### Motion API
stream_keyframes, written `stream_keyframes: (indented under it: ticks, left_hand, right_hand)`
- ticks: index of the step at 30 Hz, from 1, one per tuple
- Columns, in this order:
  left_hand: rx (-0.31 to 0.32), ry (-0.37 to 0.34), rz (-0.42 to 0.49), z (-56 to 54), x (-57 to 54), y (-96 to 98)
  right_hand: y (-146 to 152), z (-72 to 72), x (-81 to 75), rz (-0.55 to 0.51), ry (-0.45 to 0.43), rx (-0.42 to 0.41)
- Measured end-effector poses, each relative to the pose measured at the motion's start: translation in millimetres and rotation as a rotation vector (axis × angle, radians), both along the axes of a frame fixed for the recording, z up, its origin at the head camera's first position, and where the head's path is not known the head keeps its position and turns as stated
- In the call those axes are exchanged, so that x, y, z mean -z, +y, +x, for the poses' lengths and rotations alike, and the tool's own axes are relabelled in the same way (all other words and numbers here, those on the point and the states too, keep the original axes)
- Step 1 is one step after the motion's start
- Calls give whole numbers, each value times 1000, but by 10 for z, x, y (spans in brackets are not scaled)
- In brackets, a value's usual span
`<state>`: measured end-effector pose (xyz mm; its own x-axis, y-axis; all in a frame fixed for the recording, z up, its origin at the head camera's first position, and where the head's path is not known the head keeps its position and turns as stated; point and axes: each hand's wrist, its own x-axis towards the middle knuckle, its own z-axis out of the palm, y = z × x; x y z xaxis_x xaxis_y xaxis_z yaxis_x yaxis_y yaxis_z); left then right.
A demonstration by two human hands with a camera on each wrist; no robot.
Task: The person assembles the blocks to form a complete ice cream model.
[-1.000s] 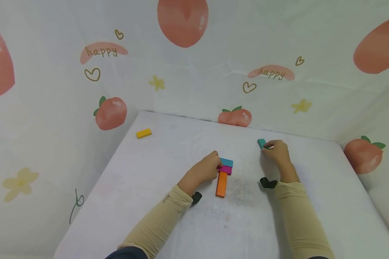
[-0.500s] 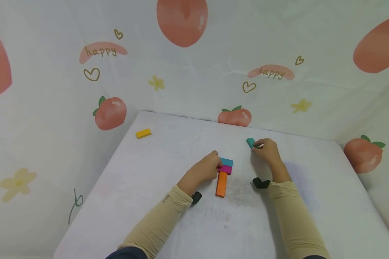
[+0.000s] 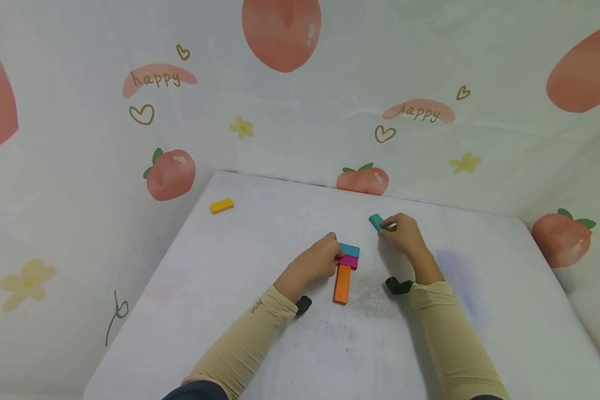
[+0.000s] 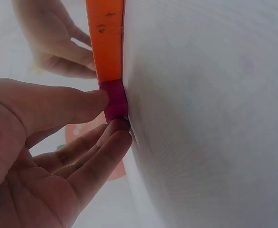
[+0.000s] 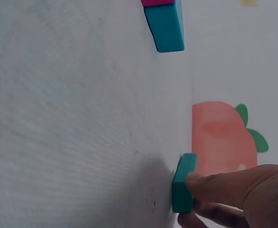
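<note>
My left hand [image 3: 312,264] pinches the left end of a magenta block [image 3: 349,261], thumb on one face and fingertips on another in the left wrist view. Against its far side lies a blue block [image 3: 350,250]. An orange block [image 3: 342,284] runs lengthwise toward me from the magenta one's near side. To the right and farther back, my right hand [image 3: 405,233] holds a teal block [image 3: 375,221] between thumb and fingers, apart from the others. In the right wrist view, this teal block [image 5: 182,185] is low over or on the table; I cannot tell which.
A yellow block [image 3: 222,206] lies at the table's far left corner. The white table [image 3: 260,344] meets a peach-patterned cloth [image 3: 290,128] at the back and sides. Dark wrist-camera pieces [image 3: 398,285] stick out beside both wrists.
My right hand has moved left with the teal block, nearer to the other blocks. The left hand and the blocks by it have stayed in place.
</note>
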<state>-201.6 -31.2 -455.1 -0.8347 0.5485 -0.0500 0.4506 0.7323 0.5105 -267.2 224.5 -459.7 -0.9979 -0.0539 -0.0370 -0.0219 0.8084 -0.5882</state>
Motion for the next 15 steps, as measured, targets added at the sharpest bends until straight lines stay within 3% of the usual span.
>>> stream_keyframes:
  ticks: [15]
  left_hand:
    - [3, 7, 7, -1, 5, -11]
  right_hand:
    - [-91, 20, 59, -23, 80, -246]
